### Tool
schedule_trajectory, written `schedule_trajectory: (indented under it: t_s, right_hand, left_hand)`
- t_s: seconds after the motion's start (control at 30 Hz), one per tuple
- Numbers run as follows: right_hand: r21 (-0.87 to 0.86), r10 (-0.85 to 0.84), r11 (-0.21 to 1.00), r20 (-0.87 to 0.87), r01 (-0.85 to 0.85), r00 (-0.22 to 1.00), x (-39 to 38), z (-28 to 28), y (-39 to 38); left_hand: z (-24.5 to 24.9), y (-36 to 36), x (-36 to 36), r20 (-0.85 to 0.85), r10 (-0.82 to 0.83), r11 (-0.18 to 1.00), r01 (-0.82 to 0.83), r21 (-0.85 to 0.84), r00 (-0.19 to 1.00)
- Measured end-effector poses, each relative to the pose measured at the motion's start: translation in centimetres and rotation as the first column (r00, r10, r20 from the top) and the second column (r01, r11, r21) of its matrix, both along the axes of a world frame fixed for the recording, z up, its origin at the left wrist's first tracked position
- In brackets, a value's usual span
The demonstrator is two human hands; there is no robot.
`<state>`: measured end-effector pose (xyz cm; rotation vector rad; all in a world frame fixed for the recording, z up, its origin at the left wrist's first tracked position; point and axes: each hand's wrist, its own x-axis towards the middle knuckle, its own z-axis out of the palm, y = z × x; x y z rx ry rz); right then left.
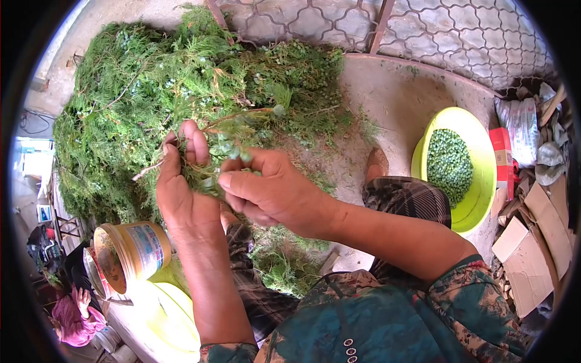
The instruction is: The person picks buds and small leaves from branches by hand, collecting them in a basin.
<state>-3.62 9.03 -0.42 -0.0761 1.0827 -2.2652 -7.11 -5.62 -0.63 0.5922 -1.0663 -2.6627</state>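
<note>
A leafy green sprig (236, 128) with pale blue-green berries is held up in front of me. My left hand (189, 175) has its fingers curled around the twiggy stem, whose cut end sticks out to the left. Close on its right, my right hand (278, 190) pinches at the berries and leaves with thumb and forefinger. Behind both hands lies a large heap of green branches (139, 85) dotted with berries. To the right, a yellow-green basin (480, 199) holds many green berries (449, 164).
Flattened cardboard (523, 260), a red box (502, 158) and plastic bags (520, 130) lie at the right. A metal lattice (448, 36) stands at the back. A yellow bucket (145, 245) lies on its side at left. Another person in pink (71, 317) is at the lower left.
</note>
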Motion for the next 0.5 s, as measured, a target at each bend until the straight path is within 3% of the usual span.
schedule_trajectory:
  t_s: [0.03, 0.1, 0.13, 0.2, 0.27, 0.33, 0.5]
  right_hand:
    - [-0.002, 0.001, 1.000, -0.002, -0.001, 1.000, 0.2, 0.1, 0.3]
    - [-0.270, 0.124, 0.959, 0.142, -0.082, 0.982, 0.6, 0.2, 0.9]
    - [-0.272, 0.127, 0.958, 0.138, -0.086, 0.982, 0.6, 0.2, 1.0]
    - [-0.311, 0.022, 0.950, 0.194, 0.040, 0.981, 0.5, -0.3, 1.1]
    - [-0.271, -0.007, 0.961, 0.186, 0.058, 0.983, 0.4, -0.7, 0.7]
    - [-0.055, -0.059, 0.996, 0.179, 0.070, 0.982, 0.4, -1.3, 0.2]
    - [-0.061, -0.067, 0.995, 0.150, 0.077, 0.986, 0.4, -2.0, -0.9]
  left_hand:
    - [-0.9, -0.9, -0.3, -0.007, -0.032, 0.999, 0.032, 0.026, 0.999]
    - [-0.7, -2.4, -0.6, 0.034, -0.061, 0.998, 0.061, 0.016, 0.998]
    - [-0.7, -2.7, -0.7, 0.030, -0.058, 0.998, 0.058, 0.013, 0.998]
    - [-1.0, -2.9, -1.0, -0.080, -0.010, 0.925, 0.040, 0.377, 0.997]
    - [-1.3, -2.8, -0.9, -0.071, -0.007, 0.905, 0.036, 0.423, 0.997]
    - [-1.3, -2.6, -0.6, -0.081, -0.058, 0.885, 0.089, 0.458, 0.995]
    - [-1.3, -2.4, -0.4, -0.100, -0.063, 0.840, 0.106, 0.531, 0.993]
